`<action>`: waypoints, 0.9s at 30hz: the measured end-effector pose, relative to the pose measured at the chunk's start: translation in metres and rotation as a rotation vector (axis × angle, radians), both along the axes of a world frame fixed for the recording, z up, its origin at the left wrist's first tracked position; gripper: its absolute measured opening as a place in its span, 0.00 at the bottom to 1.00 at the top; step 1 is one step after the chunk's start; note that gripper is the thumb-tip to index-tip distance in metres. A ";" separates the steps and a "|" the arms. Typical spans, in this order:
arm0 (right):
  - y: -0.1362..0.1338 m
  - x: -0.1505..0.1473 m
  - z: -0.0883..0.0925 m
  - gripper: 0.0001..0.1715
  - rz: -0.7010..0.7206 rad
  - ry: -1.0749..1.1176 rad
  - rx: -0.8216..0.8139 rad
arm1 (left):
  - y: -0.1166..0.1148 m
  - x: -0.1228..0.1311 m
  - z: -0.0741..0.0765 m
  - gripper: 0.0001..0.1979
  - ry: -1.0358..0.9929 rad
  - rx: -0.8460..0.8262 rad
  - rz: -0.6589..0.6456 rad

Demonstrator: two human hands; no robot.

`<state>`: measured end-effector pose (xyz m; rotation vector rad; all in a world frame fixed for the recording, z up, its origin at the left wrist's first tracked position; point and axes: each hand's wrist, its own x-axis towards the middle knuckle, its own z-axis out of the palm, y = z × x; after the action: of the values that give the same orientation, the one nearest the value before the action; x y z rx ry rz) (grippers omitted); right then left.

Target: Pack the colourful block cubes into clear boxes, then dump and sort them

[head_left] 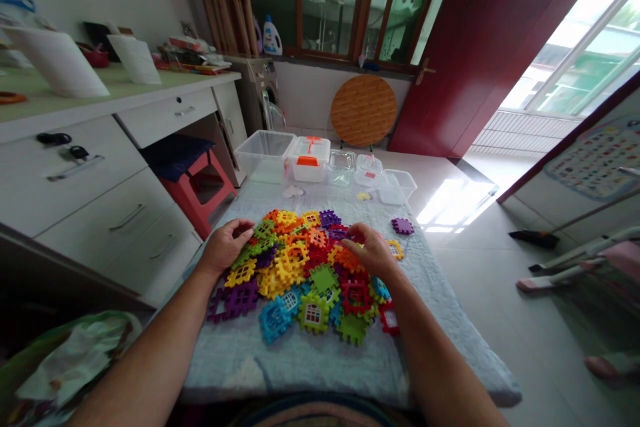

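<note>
A heap of colourful interlocking plastic building tiles (290,263) with notched edges lies on a cloth-covered table. My left hand (226,247) rests at the heap's left side, beside green tiles (263,240), its fingers loosely curved and nothing visible in them. On the other side, my right hand (371,250) reaches over the right part of the heap, fingers apart, close to orange and red tiles (347,260). Whether its fingertips touch a tile is hard to make out. One purple tile (403,226) lies apart at the right, and a yellow tile (395,249) sits nearer the hand.
Along the table's far end stand a large clear bin (265,153), a lidded box with orange latches (309,163) and smaller clear containers (369,171). A pink stool (200,190) and a white desk (135,180) are at the left. The pale cloth (440,320) covers the tabletop.
</note>
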<state>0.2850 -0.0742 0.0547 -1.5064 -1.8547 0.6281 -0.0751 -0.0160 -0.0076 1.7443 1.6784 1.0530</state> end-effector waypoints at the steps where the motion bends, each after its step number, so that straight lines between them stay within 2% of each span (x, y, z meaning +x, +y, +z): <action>1: -0.001 0.000 0.001 0.11 0.062 0.019 -0.032 | 0.000 0.000 0.000 0.20 0.000 -0.004 0.001; 4: -0.004 0.003 0.005 0.12 0.152 0.002 -0.051 | 0.000 0.001 0.001 0.20 0.000 -0.008 0.005; 7: -0.007 0.008 0.011 0.16 0.130 -0.176 -0.013 | 0.000 0.001 0.002 0.20 0.003 -0.001 0.001; 10: -0.011 0.009 0.012 0.20 0.171 -0.360 -0.067 | -0.001 0.000 0.002 0.20 0.017 0.005 0.001; 12: -0.012 0.008 0.011 0.20 0.183 -0.398 -0.084 | -0.001 0.000 0.002 0.20 0.029 0.006 0.003; 16: -0.011 0.009 0.008 0.18 0.150 -0.322 -0.068 | 0.000 0.000 0.001 0.20 0.027 0.004 -0.001; 21: -0.005 0.013 0.013 0.21 0.107 -0.199 -0.008 | 0.000 0.001 0.002 0.20 -0.006 0.003 -0.007; 24: 0.005 0.002 0.021 0.20 0.135 -0.151 0.024 | -0.002 0.002 0.005 0.20 -0.022 -0.002 -0.005; 27: 0.022 -0.018 0.024 0.24 0.201 -0.157 0.058 | -0.003 0.004 0.007 0.20 -0.026 -0.003 -0.004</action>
<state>0.2669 -0.0519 0.0788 -1.3764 -2.1450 0.5561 -0.0715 -0.0190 -0.0003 1.7239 1.6594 1.0672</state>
